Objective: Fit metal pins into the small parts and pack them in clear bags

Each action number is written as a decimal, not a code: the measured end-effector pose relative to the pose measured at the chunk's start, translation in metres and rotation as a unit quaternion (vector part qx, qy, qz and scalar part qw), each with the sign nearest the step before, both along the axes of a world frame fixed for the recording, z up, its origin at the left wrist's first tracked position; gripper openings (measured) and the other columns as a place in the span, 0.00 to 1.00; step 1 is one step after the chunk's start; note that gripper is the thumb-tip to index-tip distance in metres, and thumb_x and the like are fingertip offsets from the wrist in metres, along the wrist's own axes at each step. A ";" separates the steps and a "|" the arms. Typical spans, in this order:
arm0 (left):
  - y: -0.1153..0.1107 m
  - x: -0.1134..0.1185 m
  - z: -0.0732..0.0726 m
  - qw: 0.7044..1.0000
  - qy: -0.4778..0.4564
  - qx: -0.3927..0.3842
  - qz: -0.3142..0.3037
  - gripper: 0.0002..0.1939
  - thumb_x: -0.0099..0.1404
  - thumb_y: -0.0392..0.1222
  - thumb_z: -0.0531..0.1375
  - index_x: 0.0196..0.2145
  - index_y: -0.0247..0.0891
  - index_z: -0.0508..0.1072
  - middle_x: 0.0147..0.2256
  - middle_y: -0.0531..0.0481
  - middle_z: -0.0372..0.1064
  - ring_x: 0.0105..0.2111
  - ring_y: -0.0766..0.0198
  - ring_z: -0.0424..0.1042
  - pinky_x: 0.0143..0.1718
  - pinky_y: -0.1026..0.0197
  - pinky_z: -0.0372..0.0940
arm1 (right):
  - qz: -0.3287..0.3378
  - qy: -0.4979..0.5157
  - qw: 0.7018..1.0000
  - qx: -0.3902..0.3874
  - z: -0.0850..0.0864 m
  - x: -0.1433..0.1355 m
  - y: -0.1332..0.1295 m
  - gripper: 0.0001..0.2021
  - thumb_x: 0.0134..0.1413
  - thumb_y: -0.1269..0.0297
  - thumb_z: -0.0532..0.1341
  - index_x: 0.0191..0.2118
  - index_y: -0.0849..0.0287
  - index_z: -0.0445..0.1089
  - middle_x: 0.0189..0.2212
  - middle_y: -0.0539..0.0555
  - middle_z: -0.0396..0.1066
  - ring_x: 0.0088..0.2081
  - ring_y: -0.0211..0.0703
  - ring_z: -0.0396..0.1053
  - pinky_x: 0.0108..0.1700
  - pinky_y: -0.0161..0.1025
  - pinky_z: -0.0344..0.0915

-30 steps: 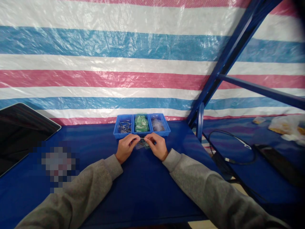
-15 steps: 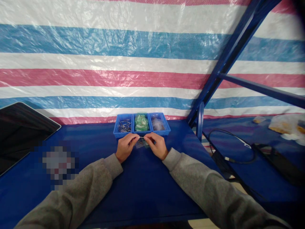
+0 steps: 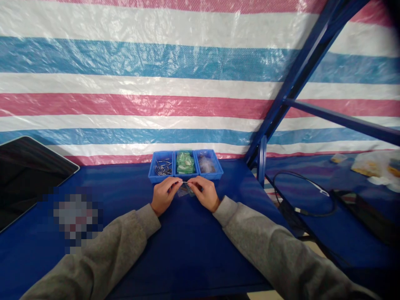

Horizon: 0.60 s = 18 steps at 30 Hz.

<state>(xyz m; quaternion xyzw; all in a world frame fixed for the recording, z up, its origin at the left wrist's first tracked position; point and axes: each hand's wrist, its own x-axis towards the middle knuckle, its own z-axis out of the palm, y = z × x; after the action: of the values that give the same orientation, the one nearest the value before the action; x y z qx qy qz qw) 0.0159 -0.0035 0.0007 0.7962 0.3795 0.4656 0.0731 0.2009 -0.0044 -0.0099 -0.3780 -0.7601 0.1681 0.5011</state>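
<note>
My left hand (image 3: pixel 163 195) and my right hand (image 3: pixel 204 192) meet just in front of the bins, each pinching one end of a thin metallic piece (image 3: pixel 184 182). Under the fingertips, small clear plastic bags (image 3: pixel 183 191) lie on the blue table. Behind my hands stand three blue bins side by side. The left bin (image 3: pixel 152 170) holds several thin metal parts, the middle bin (image 3: pixel 186 174) green packets, and the right bin (image 3: pixel 218 168) clear plastic bags.
A dark screen (image 3: pixel 25 179) stands at the left, near a pixelated patch on the table (image 3: pixel 187 258). A blue metal frame (image 3: pixel 284 100) rises at the right. Beyond it lie a black cable (image 3: pixel 275 183), a dark flat object (image 3: pixel 362 212) and plastic bags (image 3: pixel 368 164).
My right fingertips have shifted slightly left along the thin piece, closer to my left fingertips. The view has tilted a little, so the background sits slightly lower.
</note>
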 end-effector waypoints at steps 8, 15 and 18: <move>-0.001 0.001 0.001 1.000 0.000 0.008 0.001 0.07 0.63 0.39 0.56 0.39 0.36 0.72 0.33 0.49 0.72 0.25 0.70 0.68 0.29 0.66 0.65 | 0.001 -0.001 1.000 -0.001 0.000 0.000 0.000 0.09 0.59 0.64 0.54 0.37 0.59 0.71 0.29 0.52 0.70 0.30 0.38 0.67 0.36 0.34 0.63; -0.002 0.002 0.001 1.000 -0.004 0.012 0.006 0.07 0.63 0.39 0.56 0.39 0.37 0.72 0.33 0.49 0.73 0.24 0.70 0.68 0.29 0.66 0.65 | -0.001 -0.005 1.000 -0.004 -0.001 0.000 0.000 0.10 0.59 0.63 0.54 0.36 0.59 0.71 0.28 0.52 0.70 0.28 0.37 0.66 0.34 0.34 0.63; -0.004 0.002 0.002 1.000 -0.006 0.024 0.014 0.07 0.63 0.38 0.57 0.38 0.37 0.72 0.33 0.49 0.73 0.25 0.70 0.69 0.29 0.66 0.65 | -0.003 -0.004 1.000 -0.005 -0.001 0.000 0.001 0.10 0.59 0.63 0.54 0.36 0.59 0.71 0.28 0.52 0.70 0.29 0.38 0.66 0.34 0.34 0.63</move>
<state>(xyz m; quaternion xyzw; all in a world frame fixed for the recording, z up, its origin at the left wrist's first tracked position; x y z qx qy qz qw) 0.0180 -0.0072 0.0031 0.7895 0.3789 0.4802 0.0494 0.2006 -0.0039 -0.0109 -0.3833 -0.7603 0.1690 0.4965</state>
